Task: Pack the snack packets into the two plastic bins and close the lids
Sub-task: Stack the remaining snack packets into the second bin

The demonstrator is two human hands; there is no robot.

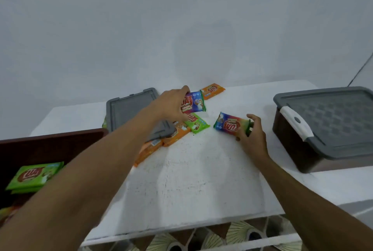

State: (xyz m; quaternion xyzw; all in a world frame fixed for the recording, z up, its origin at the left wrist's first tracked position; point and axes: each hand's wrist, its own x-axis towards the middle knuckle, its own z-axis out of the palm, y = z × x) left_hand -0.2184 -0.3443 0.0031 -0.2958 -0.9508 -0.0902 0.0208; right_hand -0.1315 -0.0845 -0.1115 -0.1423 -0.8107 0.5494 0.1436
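Evidently the packing step is in hand: the left hand grips a purple packet at centre frame, and the right hand pinches a rainbow packet by its end. The open bin at lower left holds stacked green packets, and its grey lid lies on the bench beyond. The closed bin sits at right. Next, probably, both packets must be lifted leftward over the open bin's wall. 1 loose green packet and 3 orange packets wait by the lid. The bench's front edge lies low in frame.
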